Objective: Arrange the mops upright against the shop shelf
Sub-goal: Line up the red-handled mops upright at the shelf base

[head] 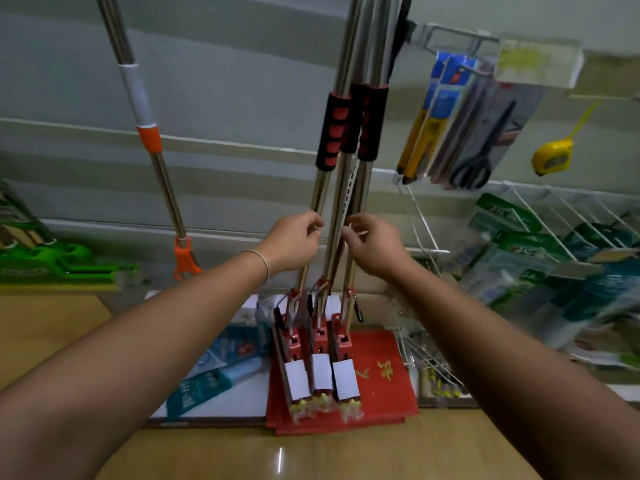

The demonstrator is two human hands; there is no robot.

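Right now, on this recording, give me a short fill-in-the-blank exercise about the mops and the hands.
1. The number of red-headed mops standing together is ____.
2. The left hand has a thin bracelet at the ____.
3. The lone mop to their left has a collar coloured ____.
4. The tape measure hanging at right is coloured ____.

Missing words: three; wrist; orange; yellow.

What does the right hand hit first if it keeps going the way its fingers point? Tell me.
The right hand points left and slightly up, so it would probably meet the middle mop pole first, close beside its fingertips. The picture does not show whether they already touch.
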